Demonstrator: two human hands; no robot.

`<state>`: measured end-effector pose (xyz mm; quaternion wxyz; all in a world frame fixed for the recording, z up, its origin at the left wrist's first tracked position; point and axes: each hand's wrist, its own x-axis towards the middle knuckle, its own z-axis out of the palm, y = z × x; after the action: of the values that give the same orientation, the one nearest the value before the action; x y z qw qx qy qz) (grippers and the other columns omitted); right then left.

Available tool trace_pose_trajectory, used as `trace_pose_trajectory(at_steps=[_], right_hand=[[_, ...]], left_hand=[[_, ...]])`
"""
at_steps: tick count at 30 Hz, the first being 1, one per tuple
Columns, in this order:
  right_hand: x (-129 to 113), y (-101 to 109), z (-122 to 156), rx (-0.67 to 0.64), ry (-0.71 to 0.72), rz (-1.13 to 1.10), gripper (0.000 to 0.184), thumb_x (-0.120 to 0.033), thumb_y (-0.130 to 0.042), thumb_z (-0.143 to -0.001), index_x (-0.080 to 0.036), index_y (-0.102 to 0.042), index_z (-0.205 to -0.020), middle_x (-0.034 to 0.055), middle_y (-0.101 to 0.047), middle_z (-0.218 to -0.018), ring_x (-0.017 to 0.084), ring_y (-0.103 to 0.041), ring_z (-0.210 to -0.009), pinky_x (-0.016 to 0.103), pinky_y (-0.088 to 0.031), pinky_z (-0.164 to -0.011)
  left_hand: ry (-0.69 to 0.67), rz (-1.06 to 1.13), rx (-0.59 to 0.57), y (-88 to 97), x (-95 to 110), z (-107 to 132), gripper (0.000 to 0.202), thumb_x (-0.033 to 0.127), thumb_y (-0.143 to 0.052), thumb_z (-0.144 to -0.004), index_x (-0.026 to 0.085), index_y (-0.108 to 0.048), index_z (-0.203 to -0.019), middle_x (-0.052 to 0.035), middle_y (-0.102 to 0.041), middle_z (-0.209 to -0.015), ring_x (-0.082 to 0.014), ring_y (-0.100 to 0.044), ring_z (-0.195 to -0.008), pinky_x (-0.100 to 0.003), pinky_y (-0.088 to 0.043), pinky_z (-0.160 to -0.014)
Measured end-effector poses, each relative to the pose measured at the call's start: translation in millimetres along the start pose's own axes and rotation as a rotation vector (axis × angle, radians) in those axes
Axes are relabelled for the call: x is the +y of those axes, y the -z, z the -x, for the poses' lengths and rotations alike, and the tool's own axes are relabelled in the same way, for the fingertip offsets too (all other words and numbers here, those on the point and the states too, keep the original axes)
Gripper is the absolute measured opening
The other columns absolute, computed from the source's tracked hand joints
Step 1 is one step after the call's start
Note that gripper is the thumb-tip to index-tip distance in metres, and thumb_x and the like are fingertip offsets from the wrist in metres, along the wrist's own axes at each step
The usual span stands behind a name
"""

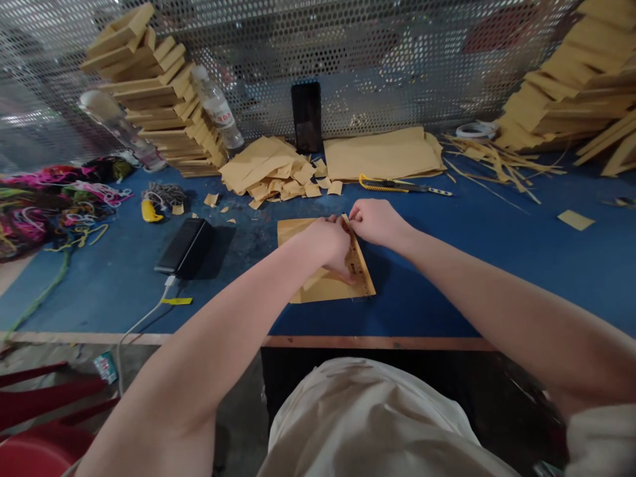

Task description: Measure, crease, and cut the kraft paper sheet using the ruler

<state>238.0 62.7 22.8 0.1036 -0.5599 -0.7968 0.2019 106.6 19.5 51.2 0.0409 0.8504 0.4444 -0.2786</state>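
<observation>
"Where's the paper sheet (318,290)?"

"I have it at the centre of the frame, on the blue worktop (432,291), with a ruler (362,285) along its right side."

"And the hands?"

"My left hand (332,245) rests on the ruler, thumb and fingers apart. My right hand (373,220) touches the sheet's upper right edge; I can't tell whether it's clamped there."

The head camera looks forward and down at the hands (332,242).
</observation>
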Motion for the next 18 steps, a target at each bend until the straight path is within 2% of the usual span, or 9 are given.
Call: trace_pose_trajectory(at_steps=[4, 7, 11, 14, 18], right_hand=[[1.8, -2.5, 24.4, -0.016, -0.009, -0.013, 0.011, -0.009, -0.063, -0.082, -0.019, -0.067, -0.085, 0.0046, -0.073, -0.076, 0.021, -0.067, -0.077, 0.029, -0.045, -0.071], [2.4, -4.4, 31.5, -0.01, -0.017, -0.02, 0.011, -0.009, -0.062, -0.083, -0.019, -0.066, -0.086, 0.0046, -0.073, -0.076, 0.021, -0.066, -0.073, 0.03, -0.044, -0.07], [1.0, -4.9, 18.5, 0.044, -0.012, -0.021, 0.01, -0.009, -0.063, -0.084, -0.017, -0.067, -0.087, 0.0075, -0.073, -0.08, 0.022, -0.067, -0.08, 0.03, -0.044, -0.074], [0.9, -5.1, 6.6, 0.057, -0.024, -0.031, 0.008, -0.01, -0.065, -0.084, -0.018, -0.066, -0.086, 0.0075, -0.073, -0.079, 0.023, -0.067, -0.082, 0.031, -0.045, -0.074], [1.5, -5.7, 10.6, 0.048, -0.026, -0.029, 0.011, -0.009, -0.064, -0.082, -0.019, -0.065, -0.086, 0.006, -0.072, -0.077, 0.023, -0.066, -0.08, 0.031, -0.044, -0.073]], left_hand=[[0.015, 0.046, 0.014, 0.2, 1.0, -1.8, 0.097, 0.077, -0.075, -0.067, 0.013, -0.065, -0.14, -0.0212, -0.051, -0.154, -0.0424, -0.042, -0.142, -0.044, -0.038, -0.115], [0.025, 0.058, 0.008, 0.1, 1.6, -2.4, 0.097, 0.075, -0.077, -0.066, 0.012, -0.066, -0.138, -0.0218, -0.05, -0.153, -0.0433, -0.044, -0.14, -0.044, -0.038, -0.114], [0.018, 0.028, 0.012, -0.7, 0.6, -2.3, 0.093, 0.077, -0.074, -0.068, 0.015, -0.068, -0.137, -0.0189, -0.053, -0.151, -0.0411, -0.043, -0.14, -0.042, -0.038, -0.115], [0.004, 0.019, 0.045, -2.0, -0.3, -2.4, 0.096, 0.077, -0.074, -0.068, 0.012, -0.067, -0.137, -0.0209, -0.057, -0.146, -0.0409, -0.047, -0.137, -0.04, -0.041, -0.112], [0.011, -0.012, 0.025, -0.1, 1.5, -4.5, 0.102, 0.078, -0.073, -0.068, 0.009, -0.061, -0.143, -0.0222, -0.056, -0.147, -0.0398, -0.05, -0.135, -0.041, -0.043, -0.11]])
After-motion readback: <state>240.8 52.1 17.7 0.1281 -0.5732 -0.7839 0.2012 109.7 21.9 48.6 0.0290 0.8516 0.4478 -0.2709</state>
